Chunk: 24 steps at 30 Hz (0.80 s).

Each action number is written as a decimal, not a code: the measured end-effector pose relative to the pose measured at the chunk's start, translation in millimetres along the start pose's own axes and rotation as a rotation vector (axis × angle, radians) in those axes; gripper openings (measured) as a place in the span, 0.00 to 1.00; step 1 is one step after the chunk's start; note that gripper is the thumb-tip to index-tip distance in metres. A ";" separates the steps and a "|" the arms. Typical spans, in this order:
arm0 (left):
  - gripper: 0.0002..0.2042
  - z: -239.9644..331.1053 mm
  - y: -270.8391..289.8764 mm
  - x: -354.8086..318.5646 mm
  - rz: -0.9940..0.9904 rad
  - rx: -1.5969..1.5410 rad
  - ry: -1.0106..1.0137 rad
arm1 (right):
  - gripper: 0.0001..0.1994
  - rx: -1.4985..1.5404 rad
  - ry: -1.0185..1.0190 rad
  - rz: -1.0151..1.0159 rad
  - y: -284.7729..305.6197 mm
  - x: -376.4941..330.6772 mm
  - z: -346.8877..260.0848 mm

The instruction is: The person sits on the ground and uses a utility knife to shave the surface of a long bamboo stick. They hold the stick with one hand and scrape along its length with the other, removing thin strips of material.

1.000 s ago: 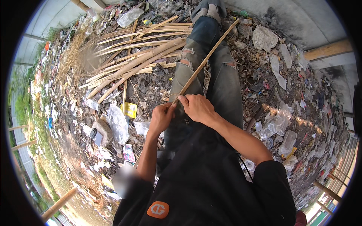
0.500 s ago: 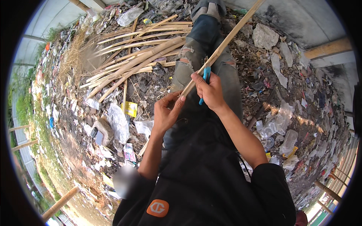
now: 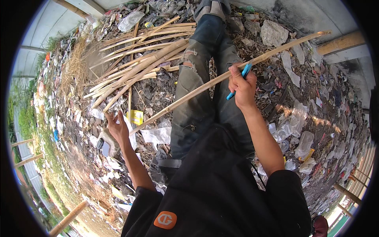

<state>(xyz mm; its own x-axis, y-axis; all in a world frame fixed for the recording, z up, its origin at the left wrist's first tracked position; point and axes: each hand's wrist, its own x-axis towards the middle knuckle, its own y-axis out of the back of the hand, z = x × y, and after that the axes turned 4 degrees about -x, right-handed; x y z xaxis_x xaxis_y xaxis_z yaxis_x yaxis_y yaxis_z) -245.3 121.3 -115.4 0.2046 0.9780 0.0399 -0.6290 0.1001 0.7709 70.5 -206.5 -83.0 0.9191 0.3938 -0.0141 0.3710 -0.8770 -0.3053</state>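
Observation:
My right hand [image 3: 243, 87] is closed around a long bamboo strip [image 3: 197, 91] and a slim blue-handled hand tool [image 3: 245, 71], whose kind I cannot make out. The strip slants over my legs, from beside my left forearm up to the far right. My left hand [image 3: 118, 128] is off the strip, with its fingers apart near the close ends of two thick bamboo poles [image 3: 138, 73]. Whether a fingertip touches a pole end is hard to tell. Under and beyond these poles lies a pile of thinner split bamboo strips [image 3: 158, 36].
My outstretched legs [image 3: 199, 87] lie between the bamboo pile and littered ground. Near my left forearm a stone [image 3: 114, 147] carries a phone-like object [image 3: 105, 148]. A large rock [image 3: 274, 33] stands far right, before a pale wall [image 3: 335, 19]. Plastic scraps cover the ground.
My left hand has let go of the bamboo strip and moved left towards the pole ends. My right hand has shifted right with the tool, and the strip now lies at a flatter slant.

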 end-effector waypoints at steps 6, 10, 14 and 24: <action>0.40 26.2 9.7 -36.1 -0.522 -0.001 -0.351 | 0.11 0.106 -0.041 -0.069 -7.3 10.2 -0.3; 0.25 59.2 0.8 -72.0 -1.248 -0.024 -0.137 | 0.12 0.200 -0.082 -0.068 -7.2 26.9 9.8; 0.14 26.8 -10.6 -93.4 -0.858 0.031 -0.400 | 0.19 -0.468 -0.125 -0.040 -12.4 27.4 7.7; 0.15 22.1 -21.2 -120.2 -0.606 0.196 -0.417 | 0.28 -1.209 -0.095 -0.144 -20.3 3.1 65.6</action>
<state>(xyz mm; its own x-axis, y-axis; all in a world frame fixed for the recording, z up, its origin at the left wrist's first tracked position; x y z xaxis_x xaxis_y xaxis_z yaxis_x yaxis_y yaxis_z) -240.0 -2.4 -122.5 0.7629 0.6082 -0.2193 -0.1794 0.5250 0.8320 57.2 -169.4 -139.3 0.8648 0.4827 -0.1384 0.3995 -0.4945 0.7719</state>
